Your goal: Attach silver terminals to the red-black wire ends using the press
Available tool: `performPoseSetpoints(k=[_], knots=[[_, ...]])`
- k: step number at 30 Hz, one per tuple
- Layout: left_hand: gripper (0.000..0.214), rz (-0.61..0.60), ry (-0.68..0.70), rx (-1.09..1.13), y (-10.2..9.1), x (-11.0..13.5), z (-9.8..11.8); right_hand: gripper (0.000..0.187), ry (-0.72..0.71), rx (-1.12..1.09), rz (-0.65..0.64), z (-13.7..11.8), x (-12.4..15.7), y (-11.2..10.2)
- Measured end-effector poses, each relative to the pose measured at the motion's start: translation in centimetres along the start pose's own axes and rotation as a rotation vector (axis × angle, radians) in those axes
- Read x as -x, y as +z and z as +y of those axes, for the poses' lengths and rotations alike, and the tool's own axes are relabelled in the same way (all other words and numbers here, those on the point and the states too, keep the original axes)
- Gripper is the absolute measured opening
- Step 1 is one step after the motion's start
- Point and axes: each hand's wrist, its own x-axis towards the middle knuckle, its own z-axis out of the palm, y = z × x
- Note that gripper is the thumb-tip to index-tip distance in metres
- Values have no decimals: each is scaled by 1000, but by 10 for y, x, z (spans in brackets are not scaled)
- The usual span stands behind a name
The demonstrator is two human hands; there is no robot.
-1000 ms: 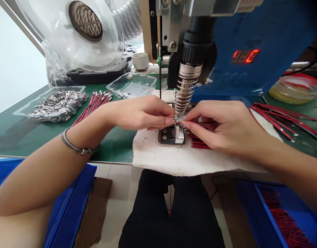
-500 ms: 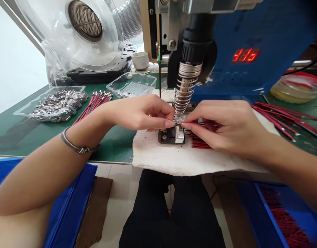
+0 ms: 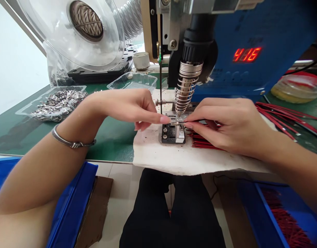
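My left hand [image 3: 130, 108] pinches a small metal terminal [image 3: 174, 123] just left of the soldering tip [image 3: 179, 113], which hangs inside a coiled spring guard [image 3: 185, 88]. My right hand [image 3: 225, 124] is closed on a thin red wire [image 3: 197, 121], with the wire's end meeting the terminal under the tip. Both sit over a small black and silver fixture [image 3: 172, 133] on a white cloth [image 3: 174, 156]. A bundle of red wires [image 3: 203, 143] lies under my right hand.
A clear tray of metal terminals [image 3: 57, 103] stands at the left, and a second clear tray [image 3: 134, 81] behind. The blue machine [image 3: 251, 41] shows a red display [image 3: 246, 55]. More red wires [image 3: 285, 117] lie at the right; a blue bin [image 3: 285, 217] holds wires below.
My left hand has risen and drawn slightly left, now covering the red wire bundle behind it. The display reading has changed. The right hand has barely moved.
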Motion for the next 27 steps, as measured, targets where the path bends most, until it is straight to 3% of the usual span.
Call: performPoseSetpoints(k=[6, 12, 17, 27], knots=[[69, 150, -243, -199, -5, 0, -11, 17, -13, 16, -5, 0, -1, -2], [58, 314, -89, -230, 0, -3, 0, 13, -5, 30, 2, -2, -1, 1], [66, 326, -35, -286, 3, -6, -1, 16, -21, 6, -6, -1, -1, 0], [53, 325, -54, -347, 8, -4, 7, 21, -3, -9, -18, -2, -2, -2]])
